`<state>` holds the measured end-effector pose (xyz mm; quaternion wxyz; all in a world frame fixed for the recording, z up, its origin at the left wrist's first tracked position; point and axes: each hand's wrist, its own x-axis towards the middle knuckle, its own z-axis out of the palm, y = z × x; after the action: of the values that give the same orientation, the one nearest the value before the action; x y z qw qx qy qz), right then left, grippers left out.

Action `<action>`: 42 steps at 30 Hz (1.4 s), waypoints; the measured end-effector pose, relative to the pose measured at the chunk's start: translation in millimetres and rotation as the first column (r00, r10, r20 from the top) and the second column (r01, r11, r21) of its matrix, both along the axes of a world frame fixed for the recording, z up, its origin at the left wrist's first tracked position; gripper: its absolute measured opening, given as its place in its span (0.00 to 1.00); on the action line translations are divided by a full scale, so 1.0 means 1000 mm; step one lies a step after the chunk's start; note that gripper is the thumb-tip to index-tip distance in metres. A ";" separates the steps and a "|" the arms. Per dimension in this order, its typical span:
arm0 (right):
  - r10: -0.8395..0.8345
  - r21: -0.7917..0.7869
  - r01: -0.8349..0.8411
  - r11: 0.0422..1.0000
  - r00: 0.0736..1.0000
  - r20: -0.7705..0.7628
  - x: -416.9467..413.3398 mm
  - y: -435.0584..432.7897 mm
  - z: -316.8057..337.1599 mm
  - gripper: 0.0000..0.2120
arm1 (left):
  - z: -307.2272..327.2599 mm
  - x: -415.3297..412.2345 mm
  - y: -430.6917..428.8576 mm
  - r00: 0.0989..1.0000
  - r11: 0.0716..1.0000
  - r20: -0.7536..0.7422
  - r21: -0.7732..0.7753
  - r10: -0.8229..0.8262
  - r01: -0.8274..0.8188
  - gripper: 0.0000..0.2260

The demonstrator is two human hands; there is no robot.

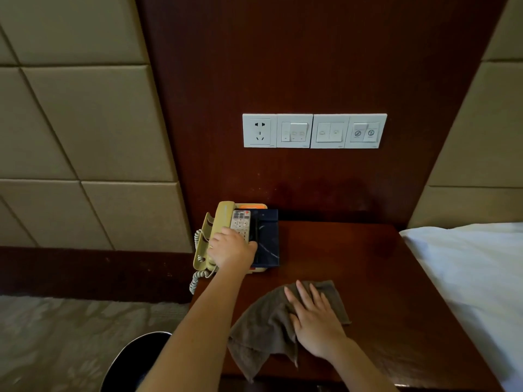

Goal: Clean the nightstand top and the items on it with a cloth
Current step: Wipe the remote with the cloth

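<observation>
The dark red wooden nightstand top [353,264] fills the lower middle. A grey-brown cloth [263,329] lies on its front part, one corner hanging over the front edge. My right hand [314,321] presses flat on the cloth with straight fingers. At the back left stands a beige corded telephone [210,236]. On it lie a white remote control [240,224] and a dark blue tray [267,241] with a black item in it. My left hand [230,250] lies over the near ends of the remote and tray, fingers curled; exactly what they hold is hidden.
A white panel of a socket and switches [314,131] is on the wooden wall above. A bed with a white sheet [475,273] borders the nightstand on the right. A black bin [135,360] stands on the carpet at the lower left. Padded beige wall panels [85,123] flank the wood.
</observation>
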<state>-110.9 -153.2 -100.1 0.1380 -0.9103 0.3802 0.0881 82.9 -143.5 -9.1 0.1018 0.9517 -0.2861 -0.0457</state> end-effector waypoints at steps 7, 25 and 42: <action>-0.120 0.137 0.105 0.985 0.987 0.104 -0.020 0.016 0.016 0.23 | 0.026 -0.015 0.042 0.942 0.895 -0.301 -0.446 -0.150 0.000 0.19; 0.163 -0.199 -0.015 0.980 0.634 0.756 -0.058 0.145 0.211 0.21 | 0.113 -0.161 0.175 0.616 0.159 0.098 -0.924 -0.782 0.348 0.20; 0.009 -0.452 0.354 0.819 0.779 0.627 -0.098 0.114 0.317 0.23 | 0.159 -0.181 0.213 0.653 0.278 0.056 -0.875 -0.755 0.397 0.23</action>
<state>-208.4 -38.9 216.8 -0.0062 -0.8492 0.4105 -0.3322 -98.4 69.9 150.1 0.5661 0.5763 -0.5775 -0.1184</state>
